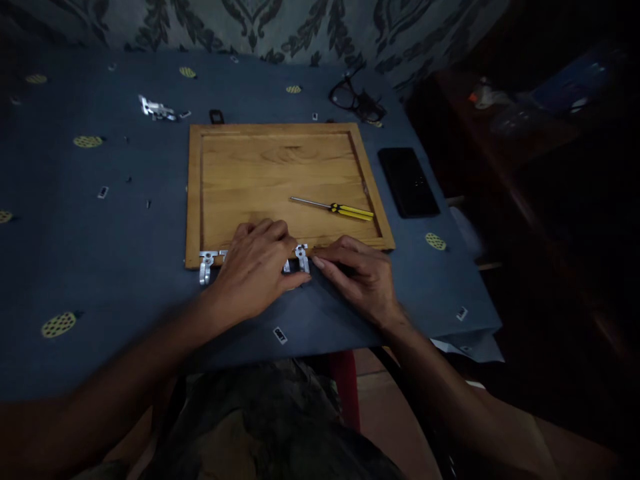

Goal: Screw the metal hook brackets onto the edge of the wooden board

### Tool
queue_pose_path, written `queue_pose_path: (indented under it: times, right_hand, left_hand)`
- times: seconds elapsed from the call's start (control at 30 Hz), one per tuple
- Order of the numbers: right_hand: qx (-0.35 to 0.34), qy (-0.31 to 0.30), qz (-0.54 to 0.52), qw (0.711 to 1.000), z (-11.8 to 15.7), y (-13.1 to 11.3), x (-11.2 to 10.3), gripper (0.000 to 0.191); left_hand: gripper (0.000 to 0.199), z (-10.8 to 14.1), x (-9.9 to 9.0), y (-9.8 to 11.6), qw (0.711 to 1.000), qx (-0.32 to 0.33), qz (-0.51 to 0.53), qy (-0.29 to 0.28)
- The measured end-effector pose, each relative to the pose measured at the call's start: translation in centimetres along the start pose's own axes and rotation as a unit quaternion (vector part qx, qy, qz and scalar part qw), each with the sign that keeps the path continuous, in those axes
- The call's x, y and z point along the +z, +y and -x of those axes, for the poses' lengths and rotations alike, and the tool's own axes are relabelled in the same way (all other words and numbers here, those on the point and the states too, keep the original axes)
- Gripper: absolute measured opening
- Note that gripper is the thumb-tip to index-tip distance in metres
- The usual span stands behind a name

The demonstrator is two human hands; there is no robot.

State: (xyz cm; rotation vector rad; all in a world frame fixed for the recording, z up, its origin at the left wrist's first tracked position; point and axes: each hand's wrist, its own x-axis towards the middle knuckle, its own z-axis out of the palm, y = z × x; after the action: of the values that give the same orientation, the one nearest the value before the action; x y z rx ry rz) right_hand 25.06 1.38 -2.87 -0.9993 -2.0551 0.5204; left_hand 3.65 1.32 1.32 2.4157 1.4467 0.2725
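Observation:
A framed wooden panel (280,173) lies flat, with a yellow-and-black screwdriver (345,211) resting on it. Along its near edge sit metal hinges, one (205,267) at the left and another (302,257) between my hands. My left hand (260,267) bends over the near edge, its thumb against the lower part of the right hinge; its fingers close on metal partly hidden beneath them. Just right of that hinge, my right hand (357,273) pinches at the panel's edge, with thumb and forefinger nearly together; whatever is between them is too small to make out.
On the blue patterned tablecloth (100,267), a loose metal hinge (159,109) and small screws (149,203) lie left of the panel. Glasses (356,100) are behind it, a black phone (409,182) to its right. Plastic items (515,107) sit on dark furniture at far right.

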Motion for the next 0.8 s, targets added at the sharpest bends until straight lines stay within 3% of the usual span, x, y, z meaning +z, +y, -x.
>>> queue_pose_path:
  times: [0.27, 0.6, 0.8]
  right_hand:
    - [0.011, 0.012, 0.007, 1.0, -0.2, -0.1, 0.0, 0.011]
    - [-0.011, -0.04, 0.069, 0.997, -1.2, 0.4, 0.2, 0.02]
    - [-0.01, -0.032, 0.07, 0.997, -1.3, 0.6, 0.8, 0.017]
  left_hand:
    - [0.029, 0.0, 0.1, -0.1, 1.0, 0.005, 0.005, 0.004]
    - [0.031, -0.1, 0.1, 0.0, 1.0, 0.009, -0.007, -0.004]
    - [0.032, 0.0, 0.2, 0.0, 1.0, 0.018, -0.013, 0.01]
